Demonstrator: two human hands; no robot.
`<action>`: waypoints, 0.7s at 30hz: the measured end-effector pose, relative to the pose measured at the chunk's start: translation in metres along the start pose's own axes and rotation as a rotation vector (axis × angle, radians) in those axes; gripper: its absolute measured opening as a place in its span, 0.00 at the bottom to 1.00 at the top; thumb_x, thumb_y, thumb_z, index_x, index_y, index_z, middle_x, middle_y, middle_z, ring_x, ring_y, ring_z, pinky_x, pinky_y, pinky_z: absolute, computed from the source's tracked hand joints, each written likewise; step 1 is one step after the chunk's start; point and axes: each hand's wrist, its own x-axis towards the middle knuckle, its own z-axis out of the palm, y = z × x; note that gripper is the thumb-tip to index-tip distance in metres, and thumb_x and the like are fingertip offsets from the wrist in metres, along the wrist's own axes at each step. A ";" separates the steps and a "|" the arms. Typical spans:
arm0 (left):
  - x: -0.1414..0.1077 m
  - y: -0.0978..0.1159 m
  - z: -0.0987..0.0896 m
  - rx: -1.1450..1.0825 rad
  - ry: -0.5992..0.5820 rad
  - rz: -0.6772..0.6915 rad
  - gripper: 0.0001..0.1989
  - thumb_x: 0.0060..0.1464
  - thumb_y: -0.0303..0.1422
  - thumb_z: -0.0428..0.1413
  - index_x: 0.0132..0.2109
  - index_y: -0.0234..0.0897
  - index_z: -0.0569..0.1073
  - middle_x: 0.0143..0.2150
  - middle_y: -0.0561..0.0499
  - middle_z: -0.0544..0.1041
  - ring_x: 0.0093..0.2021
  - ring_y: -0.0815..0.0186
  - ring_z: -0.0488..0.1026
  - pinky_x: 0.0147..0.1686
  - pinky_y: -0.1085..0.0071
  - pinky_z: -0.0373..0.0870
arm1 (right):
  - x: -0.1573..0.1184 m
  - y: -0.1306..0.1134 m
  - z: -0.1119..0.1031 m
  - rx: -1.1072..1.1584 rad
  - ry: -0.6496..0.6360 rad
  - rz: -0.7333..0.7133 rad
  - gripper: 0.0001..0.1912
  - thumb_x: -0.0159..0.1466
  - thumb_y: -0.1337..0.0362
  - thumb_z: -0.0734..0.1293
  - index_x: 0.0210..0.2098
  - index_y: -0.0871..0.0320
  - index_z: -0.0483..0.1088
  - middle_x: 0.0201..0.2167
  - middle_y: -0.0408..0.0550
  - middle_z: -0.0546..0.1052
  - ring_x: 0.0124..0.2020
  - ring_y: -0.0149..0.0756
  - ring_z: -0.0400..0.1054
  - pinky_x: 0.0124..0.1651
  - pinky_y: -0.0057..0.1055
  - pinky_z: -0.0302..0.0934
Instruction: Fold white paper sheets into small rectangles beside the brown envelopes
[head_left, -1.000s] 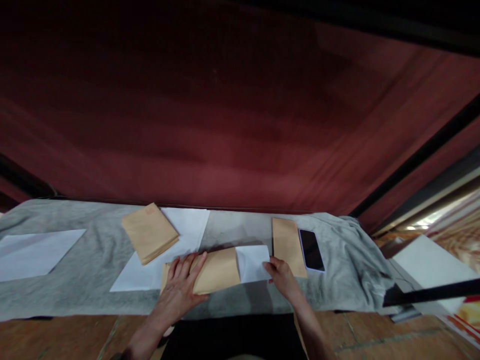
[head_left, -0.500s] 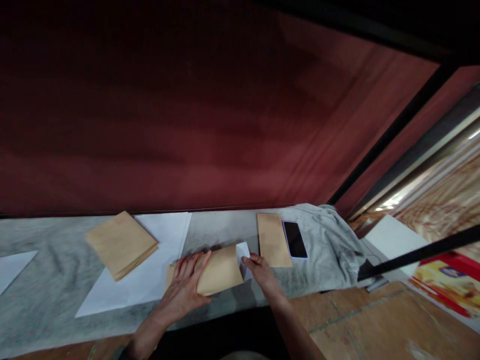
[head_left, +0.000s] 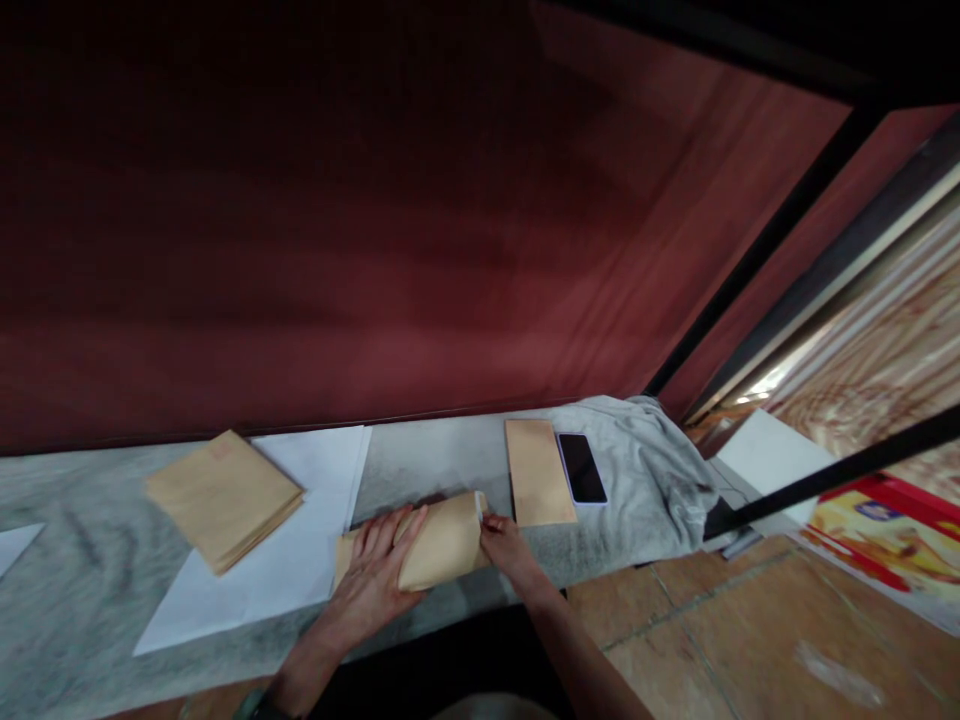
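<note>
A brown paper envelope (head_left: 444,548) lies near the front edge of the cloth-covered surface, its mouth facing right and bulging. My left hand (head_left: 377,572) is laid over its left part, thumb and fingers gripping it. At the mouth, my right hand (head_left: 508,546) pinches a folded white paper (head_left: 478,504); only a narrow strip of that paper shows, the rest being inside the envelope. Another brown envelope (head_left: 538,472) lies flat just beyond my right hand.
To the left, a stack of brown envelopes (head_left: 225,497) sits on white sheets (head_left: 199,598). A phone (head_left: 582,468) lies beside the single envelope at right. Grey cloth (head_left: 420,455) covers the surface, with a dark red panel (head_left: 375,330) behind. Black bars (head_left: 757,245) cross on the right.
The folded white paper has slid left, deeper into the envelope, with my right hand moving along with it. My left hand keeps its hold. The camera view has shifted slightly.
</note>
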 end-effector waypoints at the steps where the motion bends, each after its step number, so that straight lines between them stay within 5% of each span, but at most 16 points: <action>1: 0.000 -0.001 0.000 -0.010 -0.003 0.008 0.52 0.46 0.38 0.63 0.74 0.44 0.46 0.64 0.41 0.67 0.61 0.46 0.64 0.61 0.52 0.58 | 0.001 0.001 0.000 -0.006 0.000 -0.003 0.17 0.54 0.53 0.69 0.15 0.56 0.69 0.15 0.39 0.68 0.22 0.31 0.63 0.26 0.26 0.56; 6: 0.002 -0.002 -0.001 -0.043 -0.039 0.009 0.54 0.45 0.36 0.63 0.74 0.43 0.45 0.64 0.41 0.68 0.61 0.47 0.64 0.61 0.52 0.58 | -0.001 0.000 0.000 -0.009 0.034 -0.040 0.12 0.53 0.59 0.67 0.16 0.55 0.68 0.15 0.38 0.68 0.22 0.31 0.64 0.27 0.26 0.58; 10: 0.003 -0.002 -0.002 -0.040 -0.051 0.008 0.53 0.45 0.36 0.63 0.74 0.43 0.46 0.64 0.41 0.68 0.61 0.47 0.64 0.61 0.52 0.58 | -0.004 -0.002 -0.004 0.021 0.134 -0.096 0.03 0.52 0.63 0.67 0.26 0.54 0.71 0.27 0.40 0.76 0.32 0.34 0.70 0.37 0.28 0.64; 15: 0.007 -0.001 -0.006 -0.018 -0.031 0.050 0.50 0.48 0.37 0.62 0.74 0.42 0.47 0.64 0.41 0.68 0.62 0.47 0.64 0.63 0.51 0.56 | -0.003 -0.001 -0.006 0.082 0.203 -0.077 0.17 0.49 0.63 0.70 0.40 0.54 0.71 0.28 0.39 0.75 0.30 0.34 0.71 0.36 0.29 0.65; 21: 0.019 -0.009 -0.015 0.037 -0.038 0.118 0.49 0.51 0.39 0.62 0.74 0.42 0.48 0.70 0.39 0.62 0.69 0.46 0.58 0.68 0.44 0.46 | -0.004 -0.003 0.001 0.222 0.068 -0.016 0.13 0.53 0.52 0.70 0.28 0.56 0.74 0.19 0.41 0.74 0.22 0.34 0.69 0.26 0.28 0.64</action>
